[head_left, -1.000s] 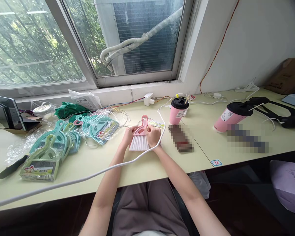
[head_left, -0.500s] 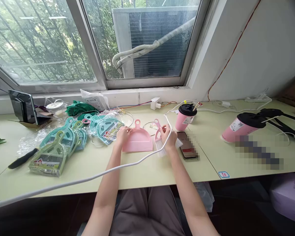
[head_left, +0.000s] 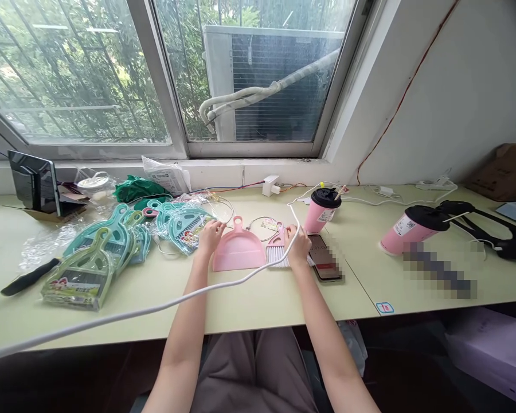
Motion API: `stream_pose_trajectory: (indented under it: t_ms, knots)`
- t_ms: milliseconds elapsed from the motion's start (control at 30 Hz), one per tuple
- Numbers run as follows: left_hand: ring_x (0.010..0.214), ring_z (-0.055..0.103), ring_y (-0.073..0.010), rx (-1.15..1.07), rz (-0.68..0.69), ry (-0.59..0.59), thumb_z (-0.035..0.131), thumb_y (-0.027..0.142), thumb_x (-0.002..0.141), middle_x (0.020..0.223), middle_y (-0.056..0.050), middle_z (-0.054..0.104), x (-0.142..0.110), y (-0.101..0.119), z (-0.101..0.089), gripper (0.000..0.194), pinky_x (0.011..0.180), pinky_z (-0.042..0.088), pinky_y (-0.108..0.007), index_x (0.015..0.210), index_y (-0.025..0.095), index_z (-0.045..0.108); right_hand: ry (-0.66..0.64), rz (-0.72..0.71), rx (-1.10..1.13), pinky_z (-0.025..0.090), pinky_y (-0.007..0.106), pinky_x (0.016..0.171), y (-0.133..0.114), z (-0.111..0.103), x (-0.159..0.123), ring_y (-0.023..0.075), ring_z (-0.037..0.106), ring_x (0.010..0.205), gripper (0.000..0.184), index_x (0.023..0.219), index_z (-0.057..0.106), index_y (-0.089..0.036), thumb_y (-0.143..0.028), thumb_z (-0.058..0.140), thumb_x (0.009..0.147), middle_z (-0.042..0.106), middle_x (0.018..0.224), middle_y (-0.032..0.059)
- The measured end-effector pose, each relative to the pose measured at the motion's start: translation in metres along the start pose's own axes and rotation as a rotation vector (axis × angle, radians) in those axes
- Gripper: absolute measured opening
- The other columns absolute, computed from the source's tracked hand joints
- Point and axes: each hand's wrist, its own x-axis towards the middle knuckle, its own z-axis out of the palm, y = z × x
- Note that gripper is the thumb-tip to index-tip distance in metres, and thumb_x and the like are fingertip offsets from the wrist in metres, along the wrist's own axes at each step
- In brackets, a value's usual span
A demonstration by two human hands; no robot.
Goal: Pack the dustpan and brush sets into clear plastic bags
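A pink dustpan (head_left: 239,252) lies flat on the table in front of me, its looped handle pointing at the window. My left hand (head_left: 210,238) is beside its upper left edge, fingers curled together; whether they hold anything is hidden. Just right of the dustpan is a small pink hand brush (head_left: 277,244) with white bristles toward me. My right hand (head_left: 298,246) is closed at the brush's right edge, its fingertips partly hidden. A white cable (head_left: 241,282) passes in front of the brush and my right hand.
Wrapped green and teal dustpan sets (head_left: 79,269) lie left, near a black handle (head_left: 30,278). A phone (head_left: 325,261) is close to my right hand. Two pink cups (head_left: 318,218) with black lids stand farther right. A tablet (head_left: 34,183) stands back left.
The brush has turned straighter and come to lie close beside the dustpan. My left hand has shifted slightly off the dustpan's edge. The view has moved a little.
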Motion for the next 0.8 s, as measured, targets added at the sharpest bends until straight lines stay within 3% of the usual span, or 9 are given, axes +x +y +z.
stream_pose_trajectory:
  t_ms: [100, 233, 400, 633, 800]
  knots:
    - [0.092, 0.059, -0.0217, -0.038, -0.001, 0.168, 0.03, 0.041, 0.098, 0.094, -0.008, 0.066, 0.001, -0.004, -0.006, 0.046, 0.078, 0.04, -0.029, 0.087, 0.02, 0.069, 0.058, 0.034, 0.048, 0.037, 0.025, 0.066, 0.0, -0.005, 0.011, 0.0197, 0.057, 0.1, 0.029, 0.1, 0.065, -0.018, -0.028, 0.038, 0.097, 0.065, 0.105, 0.0101]
    - [0.09, 0.061, -0.0213, -0.109, -0.033, 0.241, 0.029, 0.041, 0.098, 0.091, -0.008, 0.068, 0.002, -0.012, -0.01, 0.047, 0.08, 0.04, -0.029, 0.084, 0.019, 0.068, -0.127, 0.056, 0.037, 0.039, 0.026, 0.068, 0.003, -0.01, 0.034, 0.0218, 0.06, 0.099, 0.025, 0.097, 0.069, -0.02, -0.03, 0.047, 0.093, 0.068, 0.102, 0.0094]
    - [0.087, 0.06, -0.0215, -0.068, -0.022, 0.15, 0.034, 0.042, 0.096, 0.089, -0.007, 0.068, 0.002, -0.015, -0.006, 0.043, 0.075, 0.04, -0.029, 0.081, 0.02, 0.067, -0.375, 0.054, -0.055, 0.042, 0.028, 0.073, 0.001, -0.005, 0.04, 0.023, 0.064, 0.095, 0.024, 0.098, 0.071, -0.019, -0.035, 0.058, 0.087, 0.071, 0.098, 0.0119]
    - [0.091, 0.059, -0.0212, -0.048, 0.034, -0.016, 0.052, 0.047, 0.089, 0.095, -0.006, 0.067, 0.002, -0.006, 0.009, 0.032, 0.076, 0.041, -0.029, 0.085, 0.021, 0.07, -0.364, -0.001, -0.118, 0.043, 0.029, 0.071, 0.006, 0.002, 0.022, 0.0243, 0.06, 0.103, 0.026, 0.103, 0.071, -0.018, -0.015, 0.049, 0.09, 0.069, 0.103, 0.0145]
    - [0.094, 0.059, -0.0224, -0.071, 0.052, -0.103, 0.056, 0.046, 0.086, 0.093, -0.006, 0.068, 0.001, -0.003, 0.012, 0.03, 0.08, 0.041, -0.03, 0.085, 0.023, 0.074, -0.322, -0.008, -0.116, 0.042, 0.031, 0.07, 0.009, -0.001, 0.02, 0.028, 0.058, 0.104, 0.021, 0.095, 0.072, -0.014, -0.015, 0.053, 0.089, 0.069, 0.098, 0.0164]
